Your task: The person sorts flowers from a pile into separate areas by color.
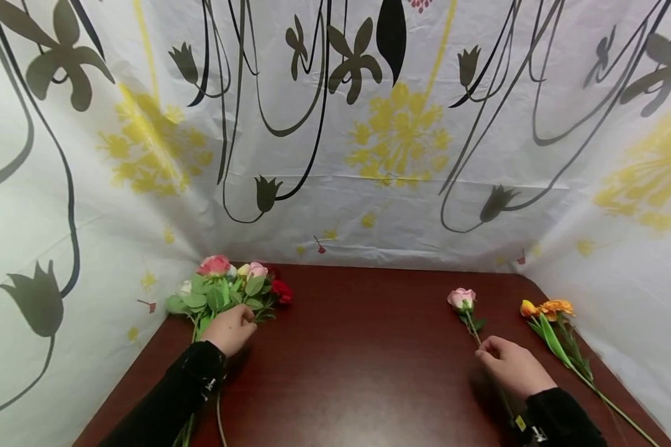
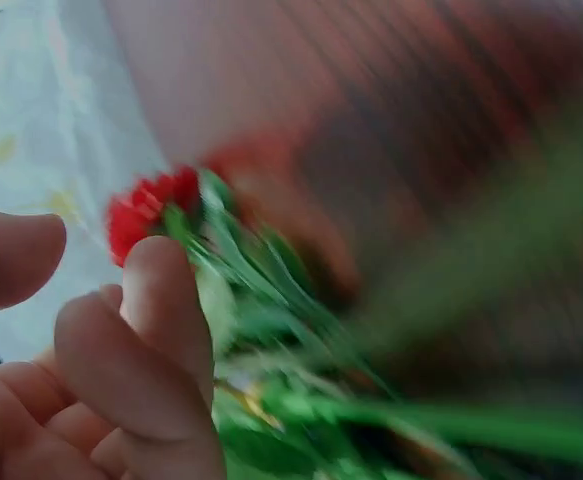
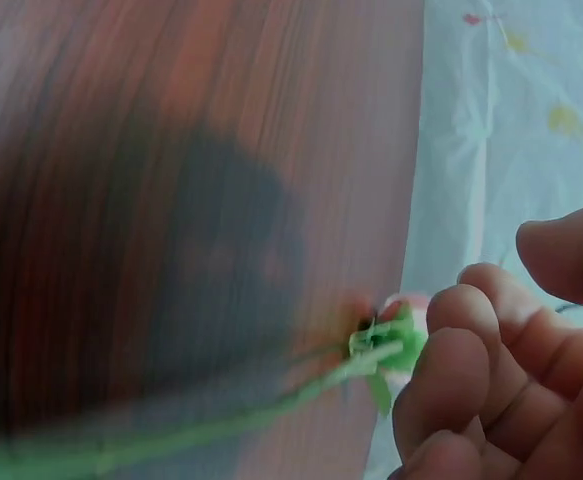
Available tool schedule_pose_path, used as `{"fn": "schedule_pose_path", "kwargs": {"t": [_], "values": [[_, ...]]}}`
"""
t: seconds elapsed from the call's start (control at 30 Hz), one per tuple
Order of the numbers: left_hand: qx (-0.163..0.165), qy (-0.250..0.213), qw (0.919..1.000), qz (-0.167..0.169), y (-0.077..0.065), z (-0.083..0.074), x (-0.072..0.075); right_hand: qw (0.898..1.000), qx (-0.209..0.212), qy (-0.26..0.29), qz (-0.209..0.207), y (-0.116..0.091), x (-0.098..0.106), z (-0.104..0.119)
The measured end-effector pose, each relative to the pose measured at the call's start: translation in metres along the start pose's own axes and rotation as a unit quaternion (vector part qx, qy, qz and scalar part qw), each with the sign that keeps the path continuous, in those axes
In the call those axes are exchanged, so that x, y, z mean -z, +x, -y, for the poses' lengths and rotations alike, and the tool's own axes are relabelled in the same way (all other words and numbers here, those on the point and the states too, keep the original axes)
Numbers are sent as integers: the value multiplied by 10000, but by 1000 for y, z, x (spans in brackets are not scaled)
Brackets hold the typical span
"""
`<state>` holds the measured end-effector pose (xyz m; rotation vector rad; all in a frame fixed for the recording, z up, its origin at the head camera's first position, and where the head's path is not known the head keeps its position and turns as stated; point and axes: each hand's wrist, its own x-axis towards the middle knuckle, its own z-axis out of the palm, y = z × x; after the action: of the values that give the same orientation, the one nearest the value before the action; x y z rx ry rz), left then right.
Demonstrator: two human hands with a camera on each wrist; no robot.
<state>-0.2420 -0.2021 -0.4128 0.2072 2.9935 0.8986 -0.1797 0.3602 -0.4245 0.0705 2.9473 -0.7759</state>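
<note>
left hand (image 1: 232,329) gripping bouquet (image 1: 229,288), right hand (image 1: 511,366) pinching rose (image 1: 461,299)

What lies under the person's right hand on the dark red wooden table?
The thin green stem of the pink rose runs under the right hand. Its lower part is covered, and so is the dark red wooden table there.

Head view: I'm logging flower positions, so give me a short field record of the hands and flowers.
left hand: grips the stems of the bunch of flowers
right hand: pinches the stem of the pink rose
orange flower: lies apart, right of the rose, untouched
surface: dark red table
</note>
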Motion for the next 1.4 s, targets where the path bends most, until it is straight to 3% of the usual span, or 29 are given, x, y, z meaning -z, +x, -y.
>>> {"fn": "schedule_pose_path", "kwargs": {"t": [0.23, 0.4, 0.67, 1.0, 1.23, 1.4], "values": [[195, 725, 9971, 161, 7, 18, 12, 9997, 231, 63, 74, -2, -5, 15], [202, 1006, 9944, 253, 15, 32, 8, 9997, 188, 69, 147, -4, -5, 20], [348, 1292, 9900, 451, 9, 29, 8, 9995, 124, 172, 245, -3, -14, 20], [107, 618, 9964, 567, 11, 26, 17, 9992, 158, 291, 213, -8, -13, 23], [-33, 240, 9991, 359, 13, 18, 21, 9990, 241, 342, 174, -8, -13, 23], [-152, -272, 9991, 284, 13, 5, 20, 9991, 246, 312, 154, -9, -11, 30]]}}
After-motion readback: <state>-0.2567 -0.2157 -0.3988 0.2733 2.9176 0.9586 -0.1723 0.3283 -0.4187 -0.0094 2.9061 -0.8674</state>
